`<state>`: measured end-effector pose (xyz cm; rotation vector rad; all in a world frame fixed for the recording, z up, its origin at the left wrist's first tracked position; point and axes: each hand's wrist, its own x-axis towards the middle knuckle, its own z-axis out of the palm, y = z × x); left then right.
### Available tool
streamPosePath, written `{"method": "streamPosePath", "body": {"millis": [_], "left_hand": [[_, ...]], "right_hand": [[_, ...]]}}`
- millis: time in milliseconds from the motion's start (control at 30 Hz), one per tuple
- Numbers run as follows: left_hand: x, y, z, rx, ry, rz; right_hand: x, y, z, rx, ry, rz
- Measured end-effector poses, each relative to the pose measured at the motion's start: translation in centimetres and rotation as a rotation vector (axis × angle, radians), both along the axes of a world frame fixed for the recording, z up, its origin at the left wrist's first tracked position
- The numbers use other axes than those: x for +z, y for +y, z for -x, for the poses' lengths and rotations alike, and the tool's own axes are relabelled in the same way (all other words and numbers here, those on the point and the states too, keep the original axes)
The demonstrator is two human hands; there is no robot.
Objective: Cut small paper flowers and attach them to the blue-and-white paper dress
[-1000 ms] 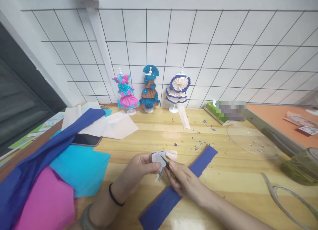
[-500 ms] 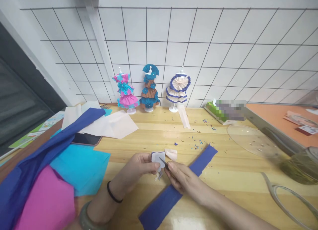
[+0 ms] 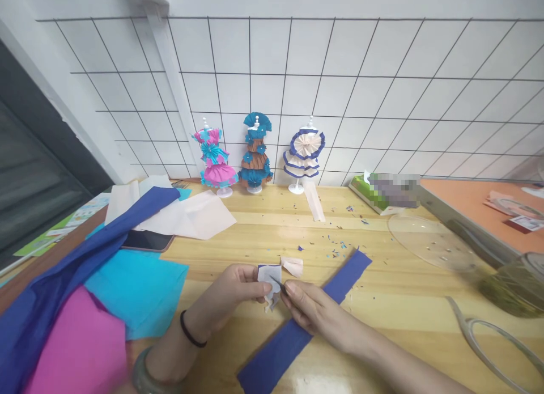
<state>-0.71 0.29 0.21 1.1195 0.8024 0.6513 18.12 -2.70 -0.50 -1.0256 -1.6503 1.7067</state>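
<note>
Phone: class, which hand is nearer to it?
Left: the left hand is to the right of the phone and nearer the viewer; the right hand is farther right.

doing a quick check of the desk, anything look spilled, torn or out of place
Small paper scraps lie scattered across the table, beyond the blue strip, like untidied litter. The piece in the left hand has a ragged lower edge.

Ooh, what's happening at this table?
Someone's left hand pinches a small pale piece. The right hand holds a thin, dark, pointed tool, with its tip over that piece. A dark blue strip lies on the table, partly under the right hand. Farther back, three little frilly dresses stand near the wall.
</note>
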Motion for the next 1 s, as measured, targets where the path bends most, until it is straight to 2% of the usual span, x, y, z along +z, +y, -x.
{"method": "streamPosePath", "body": {"millis": [200, 533, 1000], "left_hand": [[0.2, 0.05, 0.06, -0.013, 0.013, -0.022], [0.32, 0.08, 0.23, -0.033, 0.061, -0.021], [0.32, 0.24, 0.27, -0.058, 0.095, -0.019]], "right_hand": [[-0.21, 0.16, -0.08, 0.002, -0.009, -0.002], [0.62, 0.25, -0.34, 0.047, -0.07, -0.053], [0.72, 0.45, -0.62, 0.11, -0.131, -0.092]]}}
